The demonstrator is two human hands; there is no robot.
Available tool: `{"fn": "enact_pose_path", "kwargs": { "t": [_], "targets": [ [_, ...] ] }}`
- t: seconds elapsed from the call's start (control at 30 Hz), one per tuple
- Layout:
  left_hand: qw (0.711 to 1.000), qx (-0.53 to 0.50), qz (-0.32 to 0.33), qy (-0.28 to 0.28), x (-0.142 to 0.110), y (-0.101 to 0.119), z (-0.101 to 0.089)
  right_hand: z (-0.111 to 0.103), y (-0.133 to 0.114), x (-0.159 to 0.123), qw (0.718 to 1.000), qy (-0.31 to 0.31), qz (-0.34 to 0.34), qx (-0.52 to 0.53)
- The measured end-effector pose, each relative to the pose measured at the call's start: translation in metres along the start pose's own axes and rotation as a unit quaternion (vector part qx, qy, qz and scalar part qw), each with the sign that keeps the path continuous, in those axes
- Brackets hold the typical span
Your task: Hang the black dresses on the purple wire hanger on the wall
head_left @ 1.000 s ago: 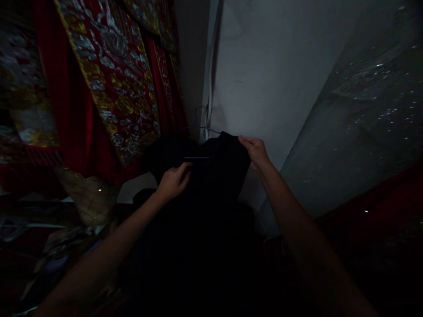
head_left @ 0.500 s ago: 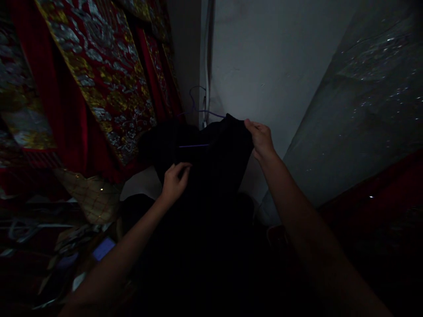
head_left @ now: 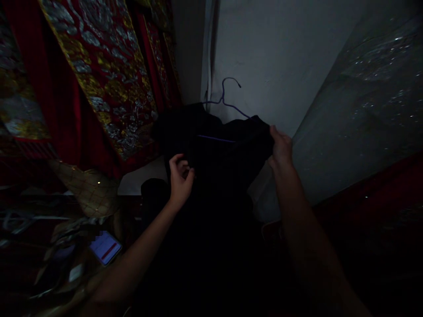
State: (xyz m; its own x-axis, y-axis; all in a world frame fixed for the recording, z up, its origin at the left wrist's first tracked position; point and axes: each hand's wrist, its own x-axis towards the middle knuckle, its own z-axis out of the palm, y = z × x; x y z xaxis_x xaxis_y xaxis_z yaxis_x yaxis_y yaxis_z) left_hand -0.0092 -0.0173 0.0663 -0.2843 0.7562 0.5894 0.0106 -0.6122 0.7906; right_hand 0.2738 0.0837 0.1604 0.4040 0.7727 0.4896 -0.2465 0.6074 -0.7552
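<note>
A black, short-sleeved garment, apparently a shirt (head_left: 228, 176), hangs on a thin purple wire hanger (head_left: 223, 100). The hanger's hook and upper arms stand above the collar, and its lower bar shows through the neck opening. My right hand (head_left: 281, 147) is closed on the garment's shoulder at the right, thumb on top. My left hand (head_left: 181, 178) is at the garment's left front, below the neck opening. Its fingers are loosely curled, with a gap to the thumb, and no cloth shows between them. The garment's lower part is lost in darkness.
Red cloth with gold and silver embroidery (head_left: 109, 83) hangs at the left. A lit phone (head_left: 105, 247) lies among dim clutter at lower left. Behind the hanger is a pale wall (head_left: 264, 57). Clear plastic sheeting (head_left: 370, 92) covers the right side.
The garment and hanger have shifted right and the hook has turned to face right. My right hand moved along with them. My left hand's pinch has loosened, and more of the phone shows.
</note>
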Motion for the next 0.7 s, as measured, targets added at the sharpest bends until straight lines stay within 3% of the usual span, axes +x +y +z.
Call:
{"fn": "enact_pose_path", "kwargs": {
  "t": [0.13, 0.23, 0.3, 0.47, 0.6, 0.7],
  "targets": [
    [0.989, -0.060, -0.123, -0.050, -0.031, -0.021, 0.018, -0.034, 0.038, -0.024, 0.997, 0.053, 0.045, -0.014],
    [0.984, -0.064, -0.162, -0.044, -0.051, -0.033, 0.026, -0.038, 0.052, -0.042, 0.997, 0.059, 0.035, -0.017],
    [0.983, -0.058, -0.174, -0.022, -0.057, -0.033, 0.026, -0.034, 0.048, -0.051, 0.999, 0.036, 0.011, -0.029],
    [0.989, -0.013, -0.147, 0.011, -0.046, -0.019, 0.013, 0.005, 0.013, -0.045, 0.996, -0.059, -0.020, -0.064],
    [0.995, -0.021, -0.097, 0.021, -0.019, -0.007, 0.008, 0.060, -0.001, -0.006, 0.992, -0.102, -0.016, -0.069],
    [0.997, -0.042, -0.064, 0.015, 0.001, 0.001, 0.007, 0.083, -0.003, 0.025, 0.994, -0.101, -0.006, -0.049]
  ]
}}
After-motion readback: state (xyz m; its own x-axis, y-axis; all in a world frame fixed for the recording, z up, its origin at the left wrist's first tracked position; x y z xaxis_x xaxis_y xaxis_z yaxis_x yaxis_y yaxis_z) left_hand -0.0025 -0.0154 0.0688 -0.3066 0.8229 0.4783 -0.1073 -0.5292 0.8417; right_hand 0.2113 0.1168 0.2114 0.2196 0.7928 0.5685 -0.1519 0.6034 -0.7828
